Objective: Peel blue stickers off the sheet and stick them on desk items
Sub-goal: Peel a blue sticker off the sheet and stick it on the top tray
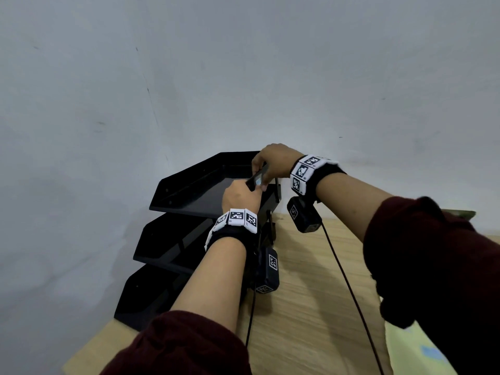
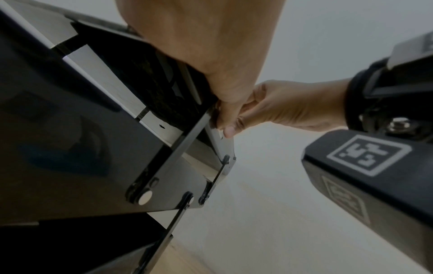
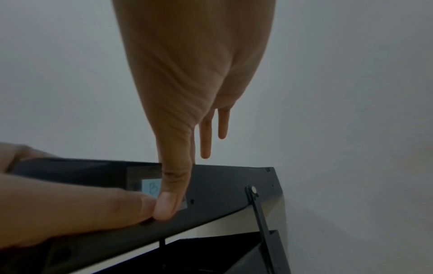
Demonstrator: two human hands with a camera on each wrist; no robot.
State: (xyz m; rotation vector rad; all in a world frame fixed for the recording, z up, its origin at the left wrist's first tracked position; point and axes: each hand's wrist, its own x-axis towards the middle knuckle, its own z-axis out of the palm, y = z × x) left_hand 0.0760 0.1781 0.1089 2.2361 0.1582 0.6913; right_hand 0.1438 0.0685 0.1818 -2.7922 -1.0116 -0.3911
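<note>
A black three-tier letter tray [image 1: 194,185] stands on the wooden desk against the wall. A small blue sticker [image 1: 259,181] marked "B" [image 3: 151,187] lies on the outer side wall of the top tier [image 3: 222,194]. My right hand [image 1: 273,161] reaches over that wall, and its straight thumb [image 3: 168,200] presses the sticker's edge. Two other right fingers point straight out in the air. My left hand [image 1: 240,196] grips the same wall, with its thumb [image 3: 105,205] on the outside beside the right thumb and its fingers over the rim. The yellow sticker sheet [image 1: 405,345] lies at the desk's near right.
The grey wall rises directly behind the tray [image 2: 70,129]. Bare wooden desk [image 1: 311,293] stretches to the right of the tray. Black cables [image 1: 349,280] hang from both wrist cameras across it. The two lower tiers [image 1: 162,247] jut out to the left.
</note>
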